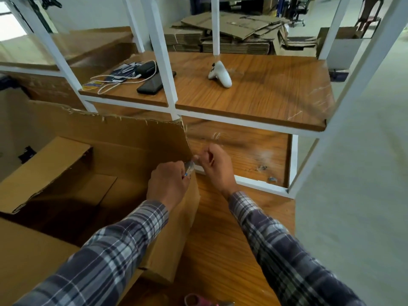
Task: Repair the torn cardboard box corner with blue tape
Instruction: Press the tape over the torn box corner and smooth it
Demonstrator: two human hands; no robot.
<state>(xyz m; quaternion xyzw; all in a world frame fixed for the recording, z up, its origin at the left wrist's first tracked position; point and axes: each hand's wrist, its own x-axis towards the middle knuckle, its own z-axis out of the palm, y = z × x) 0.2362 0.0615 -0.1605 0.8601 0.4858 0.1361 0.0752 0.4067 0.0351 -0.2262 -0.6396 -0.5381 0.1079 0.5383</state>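
Note:
A large open cardboard box [123,149] stands on the wooden table, its far flap torn along a ragged top edge. My left hand [169,184] and my right hand [217,166] meet at the box's right corner, where the flap joins the side wall. Between their fingertips a short strip of tape [190,167] is pinched, pale and shiny with a little blue showing, lying against the corner edge. Both arms wear plaid sleeves. The tape roll is not visible.
Pink-handled scissors [198,301] lie at the table's near edge. A white-framed shelf [254,100] behind the box carries a phone [150,86], a white controller [220,74], cards and a cable. Flattened cardboard [231,34] is stacked beyond.

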